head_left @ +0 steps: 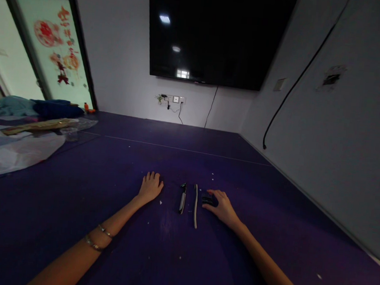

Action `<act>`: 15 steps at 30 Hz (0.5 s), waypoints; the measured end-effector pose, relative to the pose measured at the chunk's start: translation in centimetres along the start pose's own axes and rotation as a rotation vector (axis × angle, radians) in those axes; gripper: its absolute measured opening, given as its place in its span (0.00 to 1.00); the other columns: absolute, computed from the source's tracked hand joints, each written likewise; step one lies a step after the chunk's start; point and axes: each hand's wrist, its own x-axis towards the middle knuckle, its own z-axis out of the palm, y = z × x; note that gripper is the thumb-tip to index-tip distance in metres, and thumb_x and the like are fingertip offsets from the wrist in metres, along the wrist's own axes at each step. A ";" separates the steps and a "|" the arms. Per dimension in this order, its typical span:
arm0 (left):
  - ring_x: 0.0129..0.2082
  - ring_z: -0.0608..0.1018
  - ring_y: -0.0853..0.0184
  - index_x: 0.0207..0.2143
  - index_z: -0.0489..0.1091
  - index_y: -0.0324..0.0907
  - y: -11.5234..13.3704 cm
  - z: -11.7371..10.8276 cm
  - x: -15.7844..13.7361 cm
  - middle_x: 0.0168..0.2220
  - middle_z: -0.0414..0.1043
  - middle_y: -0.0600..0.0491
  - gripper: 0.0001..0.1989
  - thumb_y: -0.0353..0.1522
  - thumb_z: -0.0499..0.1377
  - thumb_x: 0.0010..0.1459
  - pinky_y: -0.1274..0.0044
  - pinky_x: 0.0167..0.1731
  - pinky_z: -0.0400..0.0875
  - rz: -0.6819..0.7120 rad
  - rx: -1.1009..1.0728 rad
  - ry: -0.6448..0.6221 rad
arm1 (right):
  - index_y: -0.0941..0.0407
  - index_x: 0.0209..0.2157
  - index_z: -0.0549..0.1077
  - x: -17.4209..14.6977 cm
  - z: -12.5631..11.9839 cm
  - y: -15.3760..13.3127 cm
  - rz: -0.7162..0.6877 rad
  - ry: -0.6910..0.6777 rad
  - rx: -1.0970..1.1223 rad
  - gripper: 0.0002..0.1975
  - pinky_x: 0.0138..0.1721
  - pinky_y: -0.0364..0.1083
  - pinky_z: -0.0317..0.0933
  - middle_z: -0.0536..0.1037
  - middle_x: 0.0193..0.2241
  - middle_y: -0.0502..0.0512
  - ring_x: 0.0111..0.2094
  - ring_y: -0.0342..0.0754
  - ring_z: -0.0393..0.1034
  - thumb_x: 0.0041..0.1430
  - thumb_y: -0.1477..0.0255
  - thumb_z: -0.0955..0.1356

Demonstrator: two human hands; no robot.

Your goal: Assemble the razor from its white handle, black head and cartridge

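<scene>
My left hand [150, 187] lies palm down on the purple tabletop, fingers stretched out, holding nothing. To its right a razor [182, 200] with a grey and black handle lies lengthwise, its head pointing away from me. Beside it is a thin, pale, slightly curved stick [196, 208] that looks like a toothbrush, with its darker end at the far side. My right hand [222, 208] has its thumb and fingers around a small dark case [207, 199] on the table, just right of the stick. The palm hides part of that case.
The purple table [113, 237] reaches the wall. Plastic sheeting [21, 153] and folded cloth [57, 109] lie at the left. A large television [218, 35] hangs above wall sockets [176, 99]. A black cable [296, 80] dangles down the right wall. Small white scraps dot the tabletop.
</scene>
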 end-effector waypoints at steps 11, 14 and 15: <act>0.56 0.62 0.52 0.48 0.63 0.36 0.1 -0.3 -0.1 0.54 0.62 0.39 0.20 0.37 0.45 0.59 0.61 0.52 0.57 0.002 0.018 -0.001 | 0.53 0.46 0.69 0.1 0.2 0.2 -0.014 0.010 -0.003 0.24 0.43 0.55 0.61 0.73 0.41 0.57 0.42 0.55 0.66 0.48 0.58 0.70; 0.56 0.62 0.52 0.49 0.62 0.34 0.1 -0.3 0.0 0.54 0.62 0.38 0.20 0.37 0.45 0.59 0.61 0.52 0.56 0.004 0.023 -0.001 | 0.53 0.47 0.69 0.1 0.2 0.1 -0.020 0.019 0.005 0.25 0.44 0.55 0.60 0.73 0.42 0.57 0.43 0.55 0.66 0.47 0.58 0.70; 0.56 0.62 0.51 0.49 0.62 0.34 0.1 -0.3 0.0 0.54 0.62 0.38 0.20 0.37 0.45 0.59 0.61 0.52 0.56 0.004 0.024 -0.001 | 0.52 0.47 0.69 0.1 0.2 0.1 -0.022 0.027 0.015 0.25 0.45 0.56 0.60 0.73 0.42 0.57 0.44 0.55 0.66 0.47 0.58 0.70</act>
